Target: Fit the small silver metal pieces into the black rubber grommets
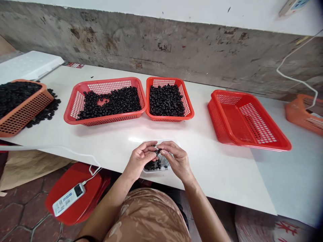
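Both hands meet above a small clear tray [164, 168] at the table's front edge, which holds black pieces [152, 165] on the left and small silvery bits on the right. My left hand [142, 156] is closed, its fingers pinching a small black part. Close against it, my right hand [175, 158] pinches a black piece [159, 151] between thumb and fingertips. Behind the hands stand a wide red basket [111, 117] and a smaller red basket [169, 118], both holding many small black rings.
Stacked red baskets [227, 134] stand right, with an orange basket [304, 116] beyond. At far left, an orange basket [27, 111] of black pieces has loose ones beside it. A white power bank [69, 199] lies on a red stool [75, 178], its cable [63, 150] crossing the table's left edge.
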Demonstrator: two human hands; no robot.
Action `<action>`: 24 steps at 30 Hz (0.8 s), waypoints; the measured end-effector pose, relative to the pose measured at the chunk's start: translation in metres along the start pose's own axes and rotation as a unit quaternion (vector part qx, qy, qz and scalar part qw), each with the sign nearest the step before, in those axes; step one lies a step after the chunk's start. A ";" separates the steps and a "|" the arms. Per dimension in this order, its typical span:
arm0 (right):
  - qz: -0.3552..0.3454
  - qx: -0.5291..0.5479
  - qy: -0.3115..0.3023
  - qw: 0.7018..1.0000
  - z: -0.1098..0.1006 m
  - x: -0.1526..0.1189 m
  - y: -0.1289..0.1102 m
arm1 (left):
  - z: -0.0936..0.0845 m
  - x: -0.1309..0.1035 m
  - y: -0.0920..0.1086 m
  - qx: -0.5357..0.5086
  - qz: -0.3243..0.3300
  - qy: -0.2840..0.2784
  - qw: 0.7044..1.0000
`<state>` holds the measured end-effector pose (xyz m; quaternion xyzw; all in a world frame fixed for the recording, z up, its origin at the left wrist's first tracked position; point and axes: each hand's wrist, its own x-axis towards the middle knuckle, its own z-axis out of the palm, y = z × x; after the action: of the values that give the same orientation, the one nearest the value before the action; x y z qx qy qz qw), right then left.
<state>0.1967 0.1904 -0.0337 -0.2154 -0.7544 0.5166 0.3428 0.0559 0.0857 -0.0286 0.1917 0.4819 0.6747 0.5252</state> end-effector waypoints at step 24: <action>-0.200 -0.373 -0.005 0.906 0.008 -0.006 -0.013 | 0.011 -0.004 -0.001 -0.024 0.011 0.054 0.998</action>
<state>0.1949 0.1759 -0.0251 -0.1698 -0.9210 0.1194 0.3297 0.0658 0.0870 -0.0232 0.1476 0.4907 0.7014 0.4954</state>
